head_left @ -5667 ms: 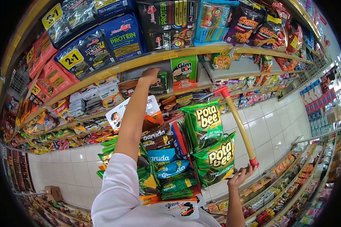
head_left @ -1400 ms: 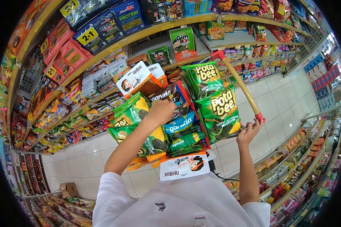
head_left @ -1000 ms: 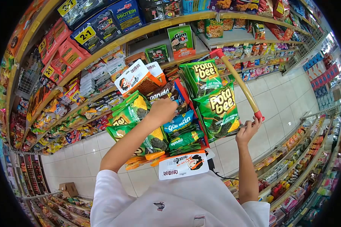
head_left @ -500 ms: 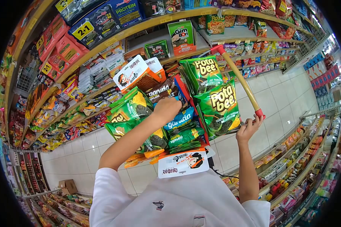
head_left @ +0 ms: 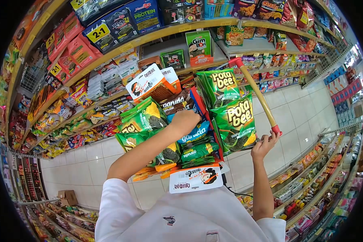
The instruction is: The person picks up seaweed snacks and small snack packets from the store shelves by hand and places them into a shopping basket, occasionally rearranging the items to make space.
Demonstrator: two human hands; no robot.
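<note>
My left hand is down in the middle of the cart, knuckles up, fingers curled over the top of the blue Garuda packs; I cannot tell from here whether I actually have one pinched or am only pressing on them. Those packs sit in the centre of the load, with brown Garuda bags just behind my hand and green corn-snack bags along the cart's left edge. At the right edge two green Potabee bags stand upright, one behind the other, touching the blue packs. At the far end an orange box with a white cartoon label lies tilted on top of the pile, and a second white cartoon label shows at the near end, just above my shirt. My right hand is closed around the near end of the yellow handle, just below its red cap. Beyond the cart, the shelf carries a Gim Bor box and a green Jumbo pack standing near each other, well clear of both hands.
</note>
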